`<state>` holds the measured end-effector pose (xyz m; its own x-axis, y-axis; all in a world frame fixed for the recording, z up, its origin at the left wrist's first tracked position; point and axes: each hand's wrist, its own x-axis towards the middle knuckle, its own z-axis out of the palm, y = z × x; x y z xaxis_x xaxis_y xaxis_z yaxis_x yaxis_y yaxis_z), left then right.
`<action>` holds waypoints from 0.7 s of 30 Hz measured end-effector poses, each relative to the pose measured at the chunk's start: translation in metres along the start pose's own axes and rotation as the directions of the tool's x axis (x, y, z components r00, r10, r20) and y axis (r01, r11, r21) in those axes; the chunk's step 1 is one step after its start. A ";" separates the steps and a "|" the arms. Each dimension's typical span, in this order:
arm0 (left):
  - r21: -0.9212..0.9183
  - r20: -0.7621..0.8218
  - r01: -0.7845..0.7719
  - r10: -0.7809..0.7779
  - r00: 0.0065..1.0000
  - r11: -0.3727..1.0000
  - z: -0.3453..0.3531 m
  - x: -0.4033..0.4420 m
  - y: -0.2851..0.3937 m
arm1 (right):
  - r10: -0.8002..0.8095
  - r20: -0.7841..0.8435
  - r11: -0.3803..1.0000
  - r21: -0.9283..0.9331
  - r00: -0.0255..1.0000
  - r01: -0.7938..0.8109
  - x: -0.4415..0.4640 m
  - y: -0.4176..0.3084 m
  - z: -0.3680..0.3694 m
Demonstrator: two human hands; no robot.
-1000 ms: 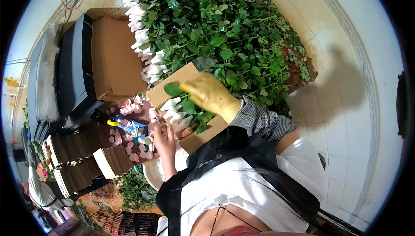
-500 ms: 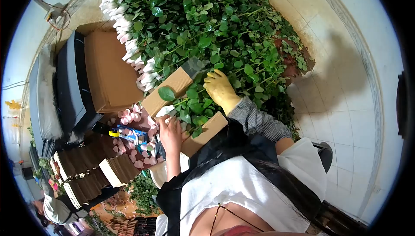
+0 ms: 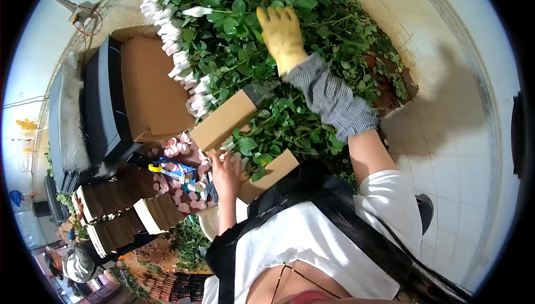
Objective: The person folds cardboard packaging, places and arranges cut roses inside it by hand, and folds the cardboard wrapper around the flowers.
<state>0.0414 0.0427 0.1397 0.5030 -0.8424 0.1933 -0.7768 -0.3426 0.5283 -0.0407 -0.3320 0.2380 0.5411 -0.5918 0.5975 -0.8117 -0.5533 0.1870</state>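
My left hand [image 3: 225,175] is bare, with its fingers curled over pale rose heads [image 3: 238,163] in a folded cardboard wrapper [image 3: 225,120]. Green leaves stick out between the wrapper's two flaps. My right hand [image 3: 283,35] wears a yellow glove and reaches over the big pile of leafy rose stems [image 3: 334,31], fingers stretched out and apart. Just left of the glove lies one white-sleeved rose [image 3: 198,11], its stem running toward the fingertips. More white-sleeved rose heads [image 3: 170,37] line the pile's left edge.
An open cardboard box [image 3: 153,84] stands left of the pile. Loose pink petals [image 3: 177,145] lie around a blue item with a yellow part [image 3: 177,171]. Stacked cardboard pieces [image 3: 156,215] are lower left. A person [image 3: 78,262] is in the far lower left.
My gloved right hand has moved up and away from beside the wrapper, over the rose pile. My left hand stays at the rose heads in the wrapper. The view has shifted slightly.
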 end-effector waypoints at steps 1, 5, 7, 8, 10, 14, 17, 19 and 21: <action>0.015 0.015 -0.001 0.000 1.000 1.000 -0.001 -0.001 -0.002 | -0.038 -0.008 0.999 -0.012 0.999 0.038 -0.012 -0.008 0.016; 0.032 0.021 0.012 -0.013 1.000 0.999 0.000 -0.001 0.000 | -0.002 0.529 0.995 0.084 0.849 -0.050 -0.079 -0.028 0.090; 0.043 0.027 0.008 -0.009 1.000 0.999 -0.001 -0.007 -0.001 | -0.181 0.510 0.983 0.128 0.841 0.134 -0.085 -0.008 0.088; 0.043 0.035 0.022 -0.024 0.999 0.999 0.000 -0.005 -0.003 | -0.158 0.442 0.977 0.201 0.883 0.074 -0.086 -0.006 0.104; 0.017 0.036 0.057 -0.058 0.998 0.998 0.001 -0.003 -0.002 | -0.141 0.229 0.941 0.334 0.963 0.058 -0.085 -0.001 0.110; 0.011 0.046 0.078 -0.079 0.996 0.997 0.006 -0.004 -0.006 | -0.293 0.103 0.844 0.495 0.951 0.206 -0.065 0.032 0.042; -0.028 0.050 0.091 -0.090 0.995 0.995 0.001 -0.002 -0.004 | -0.569 0.193 0.790 0.400 0.800 0.465 -0.049 0.050 -0.027; -0.015 0.025 0.055 -0.054 0.998 0.998 -0.001 -0.001 -0.004 | -0.609 -0.114 0.608 0.567 0.785 0.555 -0.067 0.056 -0.053; 0.055 0.060 0.025 -0.028 0.998 0.998 0.013 -0.009 -0.023 | -0.694 0.045 0.608 0.571 0.719 0.551 -0.084 0.052 -0.068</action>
<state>0.0499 0.0530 0.1152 0.5012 -0.8557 0.1287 -0.7837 -0.3858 0.4868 -0.1427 -0.2713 0.2506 0.9619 -0.0683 0.2646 -0.0702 -0.9975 -0.0023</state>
